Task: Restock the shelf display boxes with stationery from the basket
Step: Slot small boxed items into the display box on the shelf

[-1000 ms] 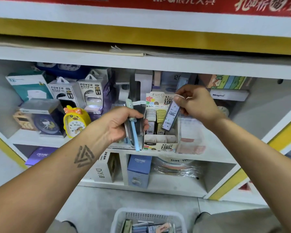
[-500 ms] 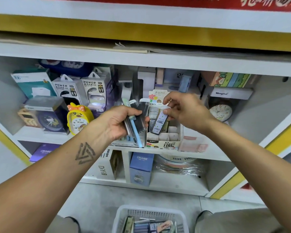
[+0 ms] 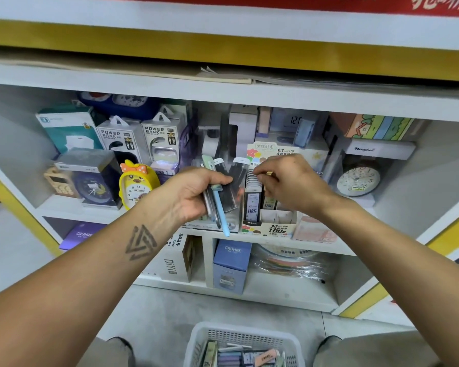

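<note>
- The white shelf unit (image 3: 249,94) fills the wall, with yellow trim; its middle shelf is crowded with boxed goods.
- On the floor between the person's knees sits one white plastic basket (image 3: 243,333), slotted at the rim, with a jumble of pastel stationery packs inside.
- One cardboard display box (image 3: 269,229) stands at the front edge of the middle shelf, printed "0.7 HB" and "100", with a flowered header card behind; it holds a row of slim lead-refill cases (image 3: 252,205), the front one dark with a pale label.
- Two "POWER BANK" boxes (image 3: 141,139) stand to the left, and a yellow chick clock (image 3: 137,185) beside them; a round white clock (image 3: 359,180) sits to the right.
- The left hand (image 3: 194,193) grips a fan of dark flat packs and one light-blue pen (image 3: 220,207), fingers curled round them, just left of the display box and partly hiding it.
- The right hand (image 3: 289,181) hovers over the row of cases, fingertips pinched together at the tops; what they hold I cannot tell.
</note>
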